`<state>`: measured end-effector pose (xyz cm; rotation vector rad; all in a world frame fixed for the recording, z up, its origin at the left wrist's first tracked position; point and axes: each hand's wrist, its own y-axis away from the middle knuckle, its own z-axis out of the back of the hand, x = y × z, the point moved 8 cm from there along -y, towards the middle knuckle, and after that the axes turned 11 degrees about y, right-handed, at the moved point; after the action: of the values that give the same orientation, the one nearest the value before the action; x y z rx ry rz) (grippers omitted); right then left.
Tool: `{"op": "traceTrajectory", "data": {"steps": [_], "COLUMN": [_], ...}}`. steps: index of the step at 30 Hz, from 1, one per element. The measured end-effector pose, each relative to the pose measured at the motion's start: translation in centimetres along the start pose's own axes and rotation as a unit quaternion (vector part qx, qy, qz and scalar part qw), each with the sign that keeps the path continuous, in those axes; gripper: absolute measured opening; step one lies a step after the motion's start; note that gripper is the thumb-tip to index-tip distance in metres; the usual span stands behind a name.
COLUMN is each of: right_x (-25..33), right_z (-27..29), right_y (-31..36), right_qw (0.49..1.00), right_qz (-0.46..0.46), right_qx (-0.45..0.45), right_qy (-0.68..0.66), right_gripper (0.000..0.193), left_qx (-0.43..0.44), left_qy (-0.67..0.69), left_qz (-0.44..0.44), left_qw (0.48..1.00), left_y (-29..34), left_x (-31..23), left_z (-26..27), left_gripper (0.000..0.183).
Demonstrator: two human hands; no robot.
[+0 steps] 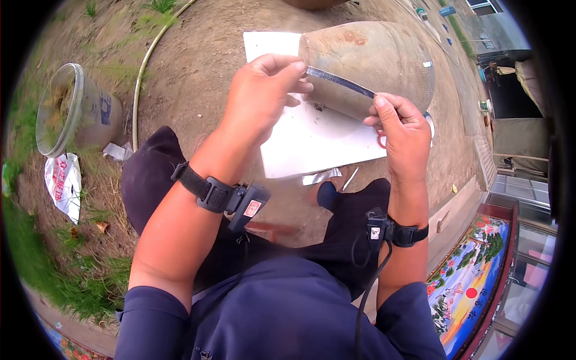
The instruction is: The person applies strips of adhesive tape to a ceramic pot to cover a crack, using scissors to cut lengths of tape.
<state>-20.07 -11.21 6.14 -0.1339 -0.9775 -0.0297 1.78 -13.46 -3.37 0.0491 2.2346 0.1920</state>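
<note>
A narrow, dark, shiny strip of tape [341, 81] is stretched between my two hands, sloping down to the right. My left hand [264, 96] pinches its upper left end between thumb and forefinger. At the lower right end, my right hand [403, 126] grips it the same way, fingers curled behind. Just beyond the strip, a large grey-brown clay jar [378, 51] lies on its side, partly on a white board [318, 144]. Whether the strip touches the jar, I cannot tell. A red ring-shaped item [382, 140] shows beside my right hand, mostly hidden by it.
A clear plastic bucket [111, 120] lies tipped on the left, with a white plastic bag [63, 186] near it. A pale hose [142, 78] runs over the dirt. Silvery foil [321, 176] sits by my foot. A colourful picture panel [471, 282] stands at the right.
</note>
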Motion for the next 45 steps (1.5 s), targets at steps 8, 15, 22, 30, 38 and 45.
{"op": "traceTrajectory", "data": {"steps": [8, 15, 22, 30, 38, 45], "right_x": [1.4, 2.8, 3.5, 4.0, 4.2, 3.8], "right_z": [-0.7, -0.6, -1.0, -1.8, -1.9, -2.0], "right_y": [-3.2, -4.8, -5.8, -6.4, -6.4, -6.0], "right_qw": [0.993, 0.979, 0.977, 0.988, 0.990, 0.992], "right_qz": [0.050, 0.040, 0.033, 0.040, 0.049, 0.027], "right_qx": [-0.027, -0.061, -0.055, -0.038, -0.024, -0.032], "right_qy": [0.103, 0.190, 0.204, 0.146, 0.132, 0.120], "right_gripper": [0.020, 0.021, 0.020, 0.020, 0.020, 0.020], "left_qx": [-0.019, 0.002, 0.020, 0.028, 0.050, 0.064], "left_qy": [0.050, 0.101, 0.076, 0.099, 0.110, 0.114], "left_qz": [-0.001, 0.032, 0.033, 0.058, 0.081, 0.088], "left_qw": [0.999, 0.994, 0.996, 0.993, 0.989, 0.988], "left_y": [-3.3, -5.4, -6.8, -7.4, -7.7, -8.1], "left_x": [1.2, 3.2, 3.2, 3.9, 3.9, 4.0], "left_z": [0.9, 0.8, 1.0, 1.0, 0.6, 0.7], "left_gripper": [0.020, 0.018, 0.017, 0.016, 0.017, 0.019]}}
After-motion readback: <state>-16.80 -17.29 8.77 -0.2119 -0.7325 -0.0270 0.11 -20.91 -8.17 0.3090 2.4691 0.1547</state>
